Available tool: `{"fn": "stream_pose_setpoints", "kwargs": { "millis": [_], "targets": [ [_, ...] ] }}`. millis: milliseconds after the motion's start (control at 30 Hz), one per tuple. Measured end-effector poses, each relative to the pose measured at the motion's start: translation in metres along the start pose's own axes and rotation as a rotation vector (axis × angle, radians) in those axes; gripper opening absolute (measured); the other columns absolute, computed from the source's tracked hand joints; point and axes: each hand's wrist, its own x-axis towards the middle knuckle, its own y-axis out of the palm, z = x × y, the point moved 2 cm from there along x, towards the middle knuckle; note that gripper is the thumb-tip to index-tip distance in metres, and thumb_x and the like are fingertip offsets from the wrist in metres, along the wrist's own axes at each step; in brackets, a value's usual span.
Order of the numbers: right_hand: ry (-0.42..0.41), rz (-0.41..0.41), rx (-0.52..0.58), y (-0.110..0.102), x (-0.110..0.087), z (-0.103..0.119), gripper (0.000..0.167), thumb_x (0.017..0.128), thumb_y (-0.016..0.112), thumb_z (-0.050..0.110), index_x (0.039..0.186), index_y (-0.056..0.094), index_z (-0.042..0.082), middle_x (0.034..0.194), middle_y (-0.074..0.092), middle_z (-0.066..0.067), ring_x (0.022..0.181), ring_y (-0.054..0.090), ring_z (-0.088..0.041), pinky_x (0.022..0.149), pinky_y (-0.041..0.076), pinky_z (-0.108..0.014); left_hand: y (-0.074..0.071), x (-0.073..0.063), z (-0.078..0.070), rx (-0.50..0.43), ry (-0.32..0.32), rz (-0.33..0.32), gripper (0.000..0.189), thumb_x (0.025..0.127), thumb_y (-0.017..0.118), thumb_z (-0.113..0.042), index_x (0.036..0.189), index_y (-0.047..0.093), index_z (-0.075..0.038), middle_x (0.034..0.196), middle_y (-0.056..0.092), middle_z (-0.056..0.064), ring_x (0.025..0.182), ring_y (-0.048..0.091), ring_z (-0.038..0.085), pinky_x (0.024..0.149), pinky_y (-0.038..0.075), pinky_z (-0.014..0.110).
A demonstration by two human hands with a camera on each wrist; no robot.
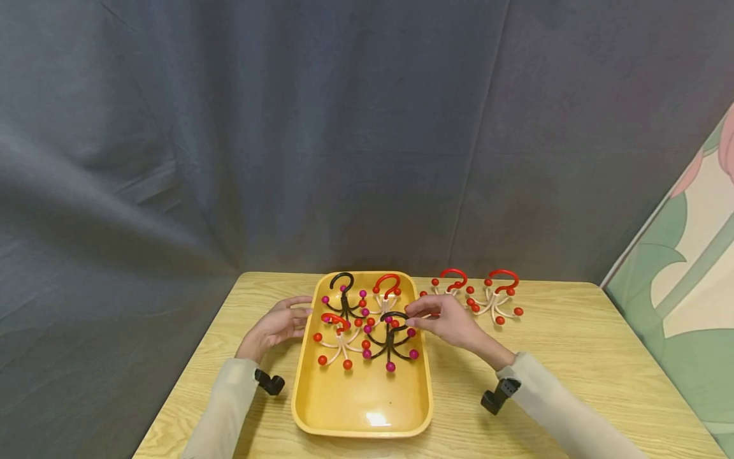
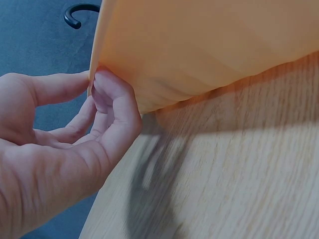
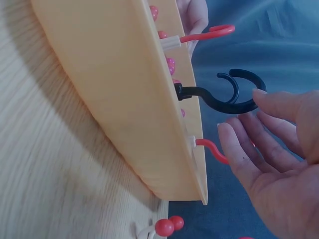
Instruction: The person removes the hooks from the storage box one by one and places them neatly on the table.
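Standing in the yellow tray [image 1: 367, 395] at right, the near black hanger [image 1: 390, 339] should handle as light, stiff, possibly slippery; grasp its hook [image 3: 219, 104]. Left hand [image 1: 281, 324] pinches the left rim [image 2: 96, 47]; right hand [image 1: 441, 319] touches the hook, grip unclear.

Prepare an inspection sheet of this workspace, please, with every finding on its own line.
Surface: wooden table, light, grain visible.
Job's things: yellow tray holding two black stands and two red-hooked white stands; two further white stands outside, at right.
Clutter: nothing seen.
Left hand: grips the tray's left rim.
Right hand: touches the nearer black stand's hook.
Cables: nothing seen.
Surroundings: dark cloth behind, patterned wall at right.
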Motion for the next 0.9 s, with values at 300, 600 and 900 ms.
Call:
{"fn": "stream_pose_setpoints", "kwargs": {
  "millis": [300, 600, 900],
  "targets": [
    [-0.008, 0.011, 0.006, 0.0032, 0.0011, 0.0005, 0.021, 0.092, 0.081, 0.016, 0.111, 0.079, 0.007, 0.109, 0.080, -0.011, 0.100, 0.076, -0.022, 0.083, 0.060, -0.021, -0.0013, 0.0005, 0.0006, -0.007, -0.001, -0.002, 0.053, 0.108, 0.053, -0.008, 0.158, 0.037, -0.002, 0.136, 0.068, 0.020, 0.104, 0.073, 0.019, 0.087, 0.064, 0.039],
    [0.015, 0.010, 0.034, 0.0059, 0.0015, -0.0008, 0.021, 0.093, 0.081, 0.015, 0.112, 0.079, 0.006, 0.109, 0.080, -0.012, 0.101, 0.075, -0.023, 0.080, 0.060, -0.019, -0.0013, 0.0008, 0.0013, -0.003, 0.001, -0.004, 0.052, 0.108, 0.054, -0.009, 0.158, 0.037, -0.002, 0.131, 0.070, 0.016, 0.103, 0.073, 0.019, 0.087, 0.064, 0.039],
    [0.016, 0.000, 0.035, 0.0060, 0.0011, -0.0006, 0.019, 0.093, 0.080, 0.013, 0.110, 0.079, 0.007, 0.108, 0.080, -0.011, 0.101, 0.075, -0.023, 0.080, 0.060, -0.020, -0.0007, 0.0001, 0.0010, -0.005, 0.009, 0.006, 0.053, 0.109, 0.053, -0.008, 0.158, 0.037, -0.002, 0.126, 0.072, 0.013, 0.102, 0.073, 0.019, 0.086, 0.064, 0.039]
  ]
}}
